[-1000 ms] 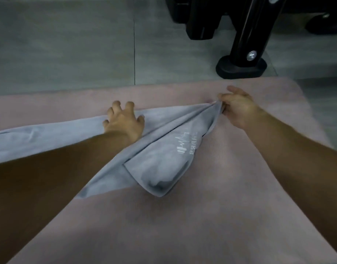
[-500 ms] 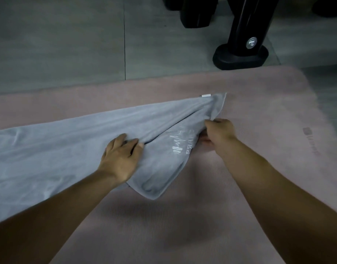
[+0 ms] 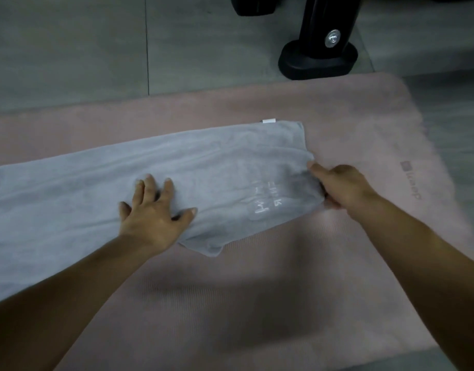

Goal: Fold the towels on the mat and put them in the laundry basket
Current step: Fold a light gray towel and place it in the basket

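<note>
Working on pink mat (image 3: 324,303) over grey floor (image 3: 69,49). Laying towel (image 3: 91,199) left-to-right across mat's far half. Pressing middle flat with splayed left hand (image 3: 155,215). Pinching right end in curled right hand (image 3: 343,188), probably for folding leftward.

Grey towel (image 3: 123,183) w/ white print; pink mat (image 3: 284,303); black stand (image 3: 319,57).
</note>
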Action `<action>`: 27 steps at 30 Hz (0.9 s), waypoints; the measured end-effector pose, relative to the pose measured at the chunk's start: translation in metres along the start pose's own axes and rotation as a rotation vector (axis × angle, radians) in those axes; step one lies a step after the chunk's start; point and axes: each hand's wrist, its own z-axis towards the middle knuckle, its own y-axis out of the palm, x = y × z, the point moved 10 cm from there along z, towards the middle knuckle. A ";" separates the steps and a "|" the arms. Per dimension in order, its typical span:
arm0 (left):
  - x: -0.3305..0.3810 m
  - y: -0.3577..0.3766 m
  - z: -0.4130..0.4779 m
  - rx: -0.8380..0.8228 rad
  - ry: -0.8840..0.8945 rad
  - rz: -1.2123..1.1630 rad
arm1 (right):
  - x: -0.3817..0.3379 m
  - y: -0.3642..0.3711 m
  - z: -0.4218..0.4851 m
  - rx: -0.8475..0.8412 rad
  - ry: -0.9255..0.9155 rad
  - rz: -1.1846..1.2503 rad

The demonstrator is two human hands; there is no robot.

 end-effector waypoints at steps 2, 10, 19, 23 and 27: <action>0.002 0.000 0.001 0.000 -0.004 0.021 | 0.016 0.005 -0.016 -0.048 0.025 0.010; 0.008 -0.010 0.005 -0.057 -0.054 -0.076 | 0.008 0.003 -0.040 0.054 -0.362 0.583; 0.010 -0.003 0.000 -0.060 -0.103 -0.080 | 0.015 -0.013 -0.018 0.031 -0.180 0.128; 0.042 -0.014 -0.019 0.099 0.005 -0.068 | 0.041 0.000 -0.052 -0.267 -0.307 -0.073; 0.065 0.005 -0.028 0.029 0.068 -0.071 | 0.049 -0.007 -0.063 -0.145 -0.380 0.162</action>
